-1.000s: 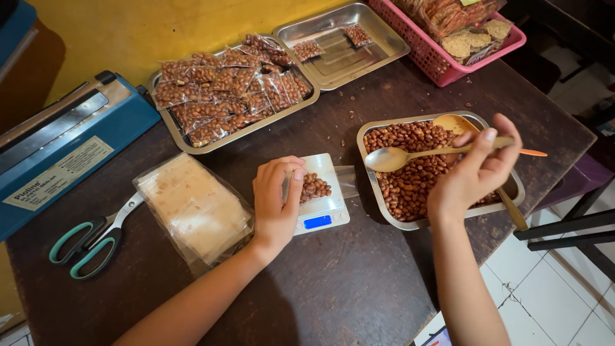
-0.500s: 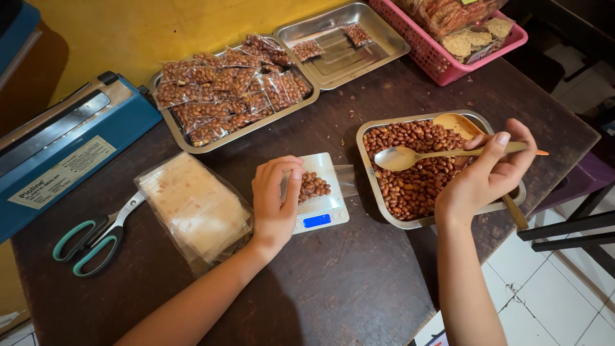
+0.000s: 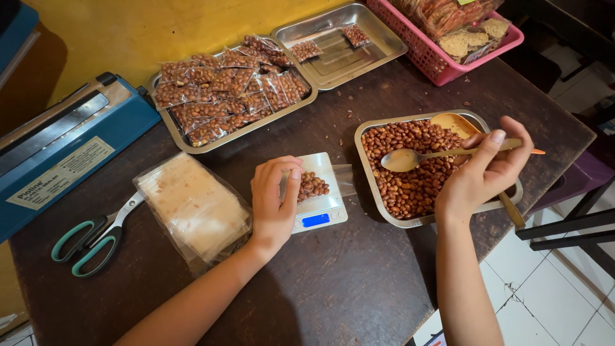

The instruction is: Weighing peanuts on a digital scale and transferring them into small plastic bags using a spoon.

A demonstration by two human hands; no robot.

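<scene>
My left hand pinches the mouth of a small clear bag of peanuts that lies on a small digital scale with a blue display. My right hand holds a metal spoon by its handle, the empty bowl hovering over a steel tray of roasted peanuts. A second spoon rests at the far corner of that tray.
A stack of empty clear bags lies left of the scale, with teal-handled scissors beside it. A blue heat sealer stands at far left. A tray of filled peanut packets, a nearly empty tray and a pink basket line the back.
The right hand with the spoon has shifted slightly right and lifted a little over the peanut tray. The left hand stays on the bag at the scale.
</scene>
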